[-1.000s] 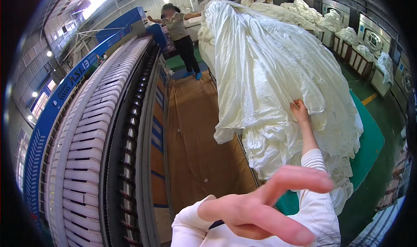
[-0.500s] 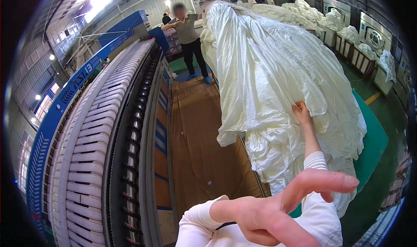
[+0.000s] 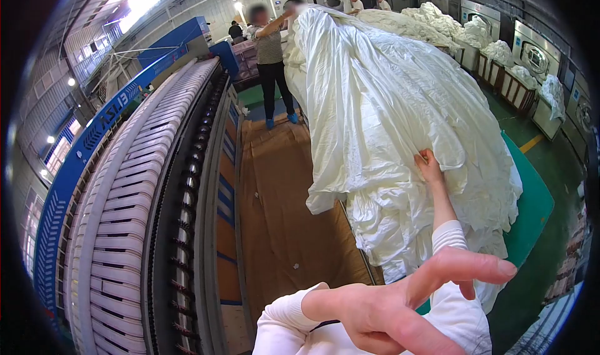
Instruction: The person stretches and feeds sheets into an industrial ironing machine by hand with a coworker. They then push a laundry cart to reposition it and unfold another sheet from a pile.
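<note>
My left hand (image 3: pixel 400 299) is close to the camera at the bottom, fingers spread and holding nothing. Farther out, my right hand (image 3: pixel 429 166) pinches the edge of a white sheet (image 3: pixel 369 105) on top of a large heap of white linen (image 3: pixel 394 224). The sheet runs in long folds from the far end of the heap towards my right hand, and one corner hangs over the heap's left side.
A long ironing machine (image 3: pixel 125 211) with white bands and a blue frame fills the left. Brown cloth (image 3: pixel 281 199) covers the floor beside it. A person (image 3: pixel 270 61) stands at the heap's far end. Carts of linen (image 3: pixel 509 83) and washers (image 3: pixel 534 52) line the right.
The person at the far end has stepped slightly and raised an arm towards the sheet's top. My left hand has shifted right since the first frame; my right hand stays on the sheet.
</note>
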